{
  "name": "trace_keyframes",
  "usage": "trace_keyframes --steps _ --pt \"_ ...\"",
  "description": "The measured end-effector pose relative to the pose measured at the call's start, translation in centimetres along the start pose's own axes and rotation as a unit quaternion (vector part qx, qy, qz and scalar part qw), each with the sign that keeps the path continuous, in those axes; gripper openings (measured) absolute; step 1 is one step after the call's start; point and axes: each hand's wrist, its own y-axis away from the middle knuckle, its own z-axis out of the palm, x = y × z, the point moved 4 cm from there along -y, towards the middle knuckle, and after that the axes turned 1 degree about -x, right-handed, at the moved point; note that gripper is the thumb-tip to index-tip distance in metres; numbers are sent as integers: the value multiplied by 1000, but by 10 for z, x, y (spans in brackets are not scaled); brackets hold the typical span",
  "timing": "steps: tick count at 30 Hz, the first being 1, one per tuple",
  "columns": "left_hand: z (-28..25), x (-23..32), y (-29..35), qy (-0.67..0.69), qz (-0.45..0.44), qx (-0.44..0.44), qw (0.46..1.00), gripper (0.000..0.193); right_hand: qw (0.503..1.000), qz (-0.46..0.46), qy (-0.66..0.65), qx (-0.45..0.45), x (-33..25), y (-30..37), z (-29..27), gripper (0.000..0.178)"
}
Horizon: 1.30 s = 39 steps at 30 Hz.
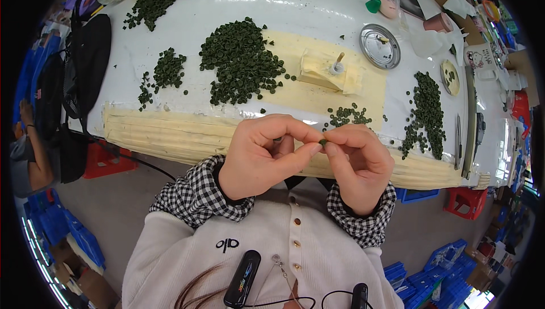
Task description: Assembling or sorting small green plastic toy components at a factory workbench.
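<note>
Rings of dark green, tiny and hard to tell apart, are what we are handling, and one small green ring (322,142) sits pinched between our two hands, just above the near edge of the white table (318,8). Our left hand (262,155) presses thumb against forefinger on one side of it, and our right hand (359,164) closes its fingertips on the other, so both grips are pressed together on the same piece. We hold it up close to the chest, we judge, because a thing this small needs both sets of fingertips and a near view. Whether our left hand keeps more rings tucked under its curled fingers we cannot tell.

Just beyond the hands lies a small scatter of rings (347,116), near enough to pick from. Farther back is the large heap (241,62) on a cream mat (295,96), with a smaller heap (168,70) to its left and a long heap (427,113) on the right. A cream block with a short peg (332,70) stands on the mat behind the scatter. A round metal lid (380,46) rests beyond it. Cream padding (170,136) covers the table's near edge where our wrists come over it.
</note>
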Motion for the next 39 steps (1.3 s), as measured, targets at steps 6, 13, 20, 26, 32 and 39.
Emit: trace_keyframes --steps 6,13,20,26,32,39 --pt "-5 -2 -1 -94 109 0 990 12 1000 -11 21 -7 -2 0 1 17" --pt "-3 5 -1 -100 88 38 990 12 995 -46 93 -6 -3 -1 1 19" --pt "-10 -5 -4 262 -91 14 961 9 986 -66 148 25 -10 -4 -6 19" --pt "-28 -8 -11 574 -136 12 807 16 946 -58 304 96 -8 -9 -30 13" --pt "-25 -5 -9 564 -128 83 811 24 912 -58 406 22 -3 -13 -18 12" --pt "-15 4 -8 524 -191 125 821 23 887 -78 454 -22 -4 -16 -9 14"
